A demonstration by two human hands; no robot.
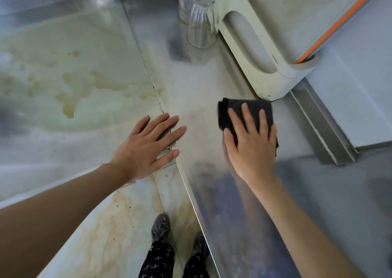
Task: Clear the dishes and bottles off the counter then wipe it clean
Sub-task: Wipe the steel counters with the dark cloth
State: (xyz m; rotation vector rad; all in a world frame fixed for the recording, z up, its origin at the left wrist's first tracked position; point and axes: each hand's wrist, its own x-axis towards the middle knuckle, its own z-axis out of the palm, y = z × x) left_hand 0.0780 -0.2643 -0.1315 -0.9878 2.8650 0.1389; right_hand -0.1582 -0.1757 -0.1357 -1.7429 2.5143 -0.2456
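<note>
My right hand (250, 142) lies flat with straight fingers on a folded dark cloth (237, 110), pressing it onto the steel counter (203, 99). The cloth sits just in front of a cream-coloured appliance (252, 50). My left hand (148, 144) rests flat and spread on the counter's corner, across the seam between two steel sections, holding nothing. The left section of the counter (63, 76) carries yellowish stains and reflections. Clear ribbed glasses (199, 21) stand at the back beside the appliance.
The appliance with an orange stripe (339, 19) fills the upper right. A steel ledge (322, 129) runs along its right side. The counter's front edge runs diagonally past my feet (161, 226) on a pale marbled floor (106, 224).
</note>
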